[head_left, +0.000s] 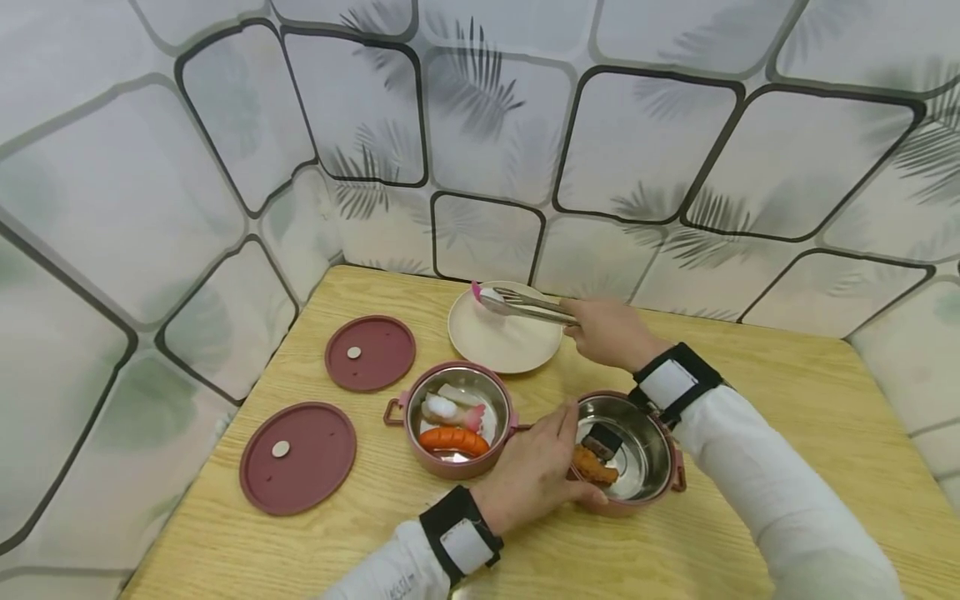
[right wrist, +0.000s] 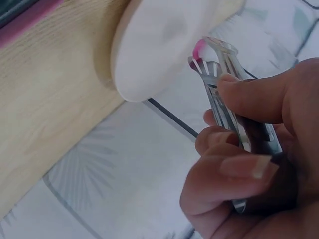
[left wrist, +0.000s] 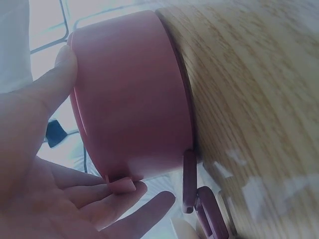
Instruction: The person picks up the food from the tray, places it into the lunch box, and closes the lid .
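Observation:
My right hand (head_left: 611, 333) grips metal tongs (right wrist: 219, 99), with the thumb on one arm and the fingers under the other. Between the tong tips is a small white-and-pink food piece (head_left: 486, 293), over the far edge of a cream plate (head_left: 513, 354). My left hand (head_left: 528, 471) rests against a pink steel-lined pot (left wrist: 134, 94), thumb at its rim and fingers spread beside the stubby side handle (left wrist: 122, 185). Inside that pot lie a brown fried-looking piece (head_left: 596, 467) and a dark-wrapped block (head_left: 602, 440).
A second pink pot (head_left: 457, 471) stands left of my left hand, holding an orange scored sausage (head_left: 453, 440) and white-and-pink food pieces (head_left: 453, 408). Two dark red round lids (head_left: 318, 471) lie at the left of the wooden table (head_left: 787, 400). Patterned cloth (head_left: 495, 142) hangs behind.

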`<state>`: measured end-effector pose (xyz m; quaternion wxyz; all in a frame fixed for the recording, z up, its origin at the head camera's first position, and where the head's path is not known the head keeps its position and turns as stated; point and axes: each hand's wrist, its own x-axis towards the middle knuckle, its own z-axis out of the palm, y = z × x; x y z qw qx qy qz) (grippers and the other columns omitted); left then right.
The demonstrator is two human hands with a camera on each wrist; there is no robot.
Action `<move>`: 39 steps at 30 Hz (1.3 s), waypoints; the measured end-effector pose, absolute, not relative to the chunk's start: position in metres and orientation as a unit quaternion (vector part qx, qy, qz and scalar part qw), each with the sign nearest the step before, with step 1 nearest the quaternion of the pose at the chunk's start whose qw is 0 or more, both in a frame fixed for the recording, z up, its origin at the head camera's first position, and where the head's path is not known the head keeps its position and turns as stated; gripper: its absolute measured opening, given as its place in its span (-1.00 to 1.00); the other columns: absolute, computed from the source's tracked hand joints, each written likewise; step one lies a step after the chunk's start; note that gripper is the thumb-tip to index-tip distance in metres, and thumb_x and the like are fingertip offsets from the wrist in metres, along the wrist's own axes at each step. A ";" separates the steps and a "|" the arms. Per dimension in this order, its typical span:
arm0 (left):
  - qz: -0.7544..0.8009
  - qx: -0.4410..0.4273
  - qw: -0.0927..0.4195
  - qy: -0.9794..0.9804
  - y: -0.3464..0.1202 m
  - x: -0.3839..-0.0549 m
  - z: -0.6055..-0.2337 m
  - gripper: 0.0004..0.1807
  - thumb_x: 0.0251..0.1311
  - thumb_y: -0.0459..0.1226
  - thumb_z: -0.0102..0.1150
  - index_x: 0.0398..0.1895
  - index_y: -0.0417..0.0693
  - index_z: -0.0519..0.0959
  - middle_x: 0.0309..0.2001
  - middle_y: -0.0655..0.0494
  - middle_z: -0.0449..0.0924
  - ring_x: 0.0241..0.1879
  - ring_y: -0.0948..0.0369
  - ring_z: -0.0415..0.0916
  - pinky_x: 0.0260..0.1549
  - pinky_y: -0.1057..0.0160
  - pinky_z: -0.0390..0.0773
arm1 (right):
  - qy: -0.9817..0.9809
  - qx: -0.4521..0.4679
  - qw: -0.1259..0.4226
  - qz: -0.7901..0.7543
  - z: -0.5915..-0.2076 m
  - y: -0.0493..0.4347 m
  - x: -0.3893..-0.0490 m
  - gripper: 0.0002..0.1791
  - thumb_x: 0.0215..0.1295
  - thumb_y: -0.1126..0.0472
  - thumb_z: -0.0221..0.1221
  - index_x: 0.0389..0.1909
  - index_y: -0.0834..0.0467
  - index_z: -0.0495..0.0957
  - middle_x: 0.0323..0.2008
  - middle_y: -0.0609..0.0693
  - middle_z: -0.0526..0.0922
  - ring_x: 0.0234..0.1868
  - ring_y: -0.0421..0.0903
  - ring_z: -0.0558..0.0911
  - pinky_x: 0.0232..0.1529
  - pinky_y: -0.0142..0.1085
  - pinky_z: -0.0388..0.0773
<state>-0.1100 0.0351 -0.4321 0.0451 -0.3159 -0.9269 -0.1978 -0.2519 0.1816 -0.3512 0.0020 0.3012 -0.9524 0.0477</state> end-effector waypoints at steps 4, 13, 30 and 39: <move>-0.193 -0.319 0.051 -0.927 0.035 -0.109 -0.433 0.22 -0.17 0.39 0.10 0.37 -0.26 -0.06 0.31 -0.16 0.17 0.16 0.15 0.26 -0.10 0.23 0.51 | -0.951 0.302 0.005 0.060 -0.340 0.200 -0.234 -0.65 0.27 0.17 0.08 0.03 0.22 0.39 -0.29 0.12 0.60 -0.38 0.01 0.56 -0.37 -0.07 0.52; -0.192 -0.317 0.042 -0.928 0.036 -0.107 -0.434 0.22 -0.16 0.39 0.09 0.37 -0.26 -0.07 0.30 -0.16 0.18 0.17 0.15 0.24 -0.06 0.23 0.49 | -0.951 0.295 0.065 0.071 -0.318 0.250 -0.177 -0.55 0.24 0.16 0.12 0.13 0.21 0.35 -0.35 0.07 0.62 -0.47 -0.11 0.51 -0.50 -0.15 0.46; -0.216 -0.293 -0.008 -0.931 0.039 -0.107 -0.432 0.23 -0.17 0.40 0.08 0.40 -0.20 -0.12 0.36 -0.13 0.07 0.23 0.15 0.16 0.00 0.17 0.45 | -0.977 0.205 0.038 0.048 -0.308 0.323 -0.069 -0.50 0.16 0.09 0.21 0.11 0.15 0.41 -0.44 -0.14 0.57 -0.62 -0.34 0.28 -0.60 -0.30 0.26; -0.215 -0.299 0.006 -0.930 0.038 -0.107 -0.430 0.24 -0.18 0.38 0.11 0.39 -0.22 -0.13 0.36 -0.14 0.07 0.23 0.13 0.16 0.02 0.15 0.43 | -0.981 0.191 0.010 0.023 -0.319 0.340 -0.040 -0.64 0.07 0.08 0.27 -0.09 -0.04 0.45 -0.52 -0.29 0.49 -0.62 -0.39 0.25 -0.64 -0.31 0.27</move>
